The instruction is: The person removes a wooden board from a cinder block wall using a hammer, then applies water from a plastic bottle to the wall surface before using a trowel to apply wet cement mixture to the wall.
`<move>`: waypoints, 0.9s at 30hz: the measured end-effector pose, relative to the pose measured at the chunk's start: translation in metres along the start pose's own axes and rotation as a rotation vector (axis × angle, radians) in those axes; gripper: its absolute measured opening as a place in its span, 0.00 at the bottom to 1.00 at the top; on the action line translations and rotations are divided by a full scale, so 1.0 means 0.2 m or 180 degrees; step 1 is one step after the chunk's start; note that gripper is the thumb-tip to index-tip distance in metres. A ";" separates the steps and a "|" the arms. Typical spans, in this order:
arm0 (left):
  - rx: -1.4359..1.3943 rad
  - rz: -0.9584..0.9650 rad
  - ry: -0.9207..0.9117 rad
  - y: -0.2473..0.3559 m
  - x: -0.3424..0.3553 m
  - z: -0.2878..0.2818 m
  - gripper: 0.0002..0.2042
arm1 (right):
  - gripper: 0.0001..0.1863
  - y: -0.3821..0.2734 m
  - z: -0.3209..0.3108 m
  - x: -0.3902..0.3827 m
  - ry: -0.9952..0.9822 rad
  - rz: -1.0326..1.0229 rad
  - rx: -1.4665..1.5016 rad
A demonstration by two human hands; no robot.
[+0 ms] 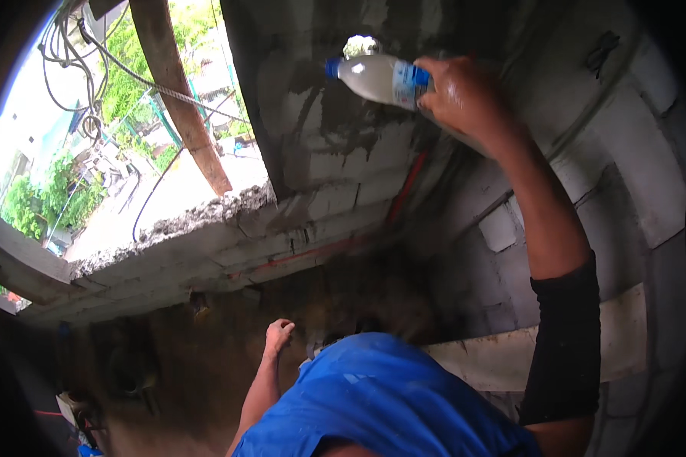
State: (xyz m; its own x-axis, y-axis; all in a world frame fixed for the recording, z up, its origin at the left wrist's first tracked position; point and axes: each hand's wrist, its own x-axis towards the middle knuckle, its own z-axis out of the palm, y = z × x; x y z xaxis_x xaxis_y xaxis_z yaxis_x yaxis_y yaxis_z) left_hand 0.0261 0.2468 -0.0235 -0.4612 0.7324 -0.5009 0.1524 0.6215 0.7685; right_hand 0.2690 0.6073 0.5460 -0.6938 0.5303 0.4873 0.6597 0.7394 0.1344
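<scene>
A clear plastic bottle (373,78) with a blue cap and a blue label lies almost level in front of the wall. My right hand (459,95), raised high with the arm stretched out, grips it round its base end, and the cap points left. Just above the bottle, a small round hole (360,46) in the wall lets daylight in. Dark wet streaks (343,122) run down the grey wall below the bottle. My left hand (280,333) hangs low beside my body with its fingers curled; whether anything is in them cannot be made out.
A window opening (122,145) with a rough, broken sill (206,215) is on the left. A wooden post (183,99), a rope and tangled wires (80,57) cross it. Bare block wall (503,228) stands at right, with a pale board (480,356) low along it.
</scene>
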 end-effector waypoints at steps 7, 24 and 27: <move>-0.0328 -0.0352 0.0121 -0.08 -0.06 0.01 0.13 | 0.11 -0.09 0.43 -0.23 -0.0896 0.0025 -0.0167; -0.0337 -0.1104 0.0712 -0.27 -0.60 -0.16 0.11 | 0.22 0.12 2.13 -1.50 -0.1881 0.3361 0.2749; -0.0499 -0.1194 0.0872 -0.21 -0.63 -0.13 0.11 | 0.22 0.24 2.23 -1.71 -0.2112 0.4022 0.3420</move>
State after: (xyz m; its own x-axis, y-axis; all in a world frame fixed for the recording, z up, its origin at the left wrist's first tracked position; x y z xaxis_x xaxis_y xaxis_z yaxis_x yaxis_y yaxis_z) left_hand 0.0551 0.1213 0.0172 -0.6754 0.3529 -0.6476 -0.1921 0.7636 0.6164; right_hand 0.4093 0.6473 0.0003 -0.1334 0.7945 -0.5925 0.5592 -0.4332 -0.7069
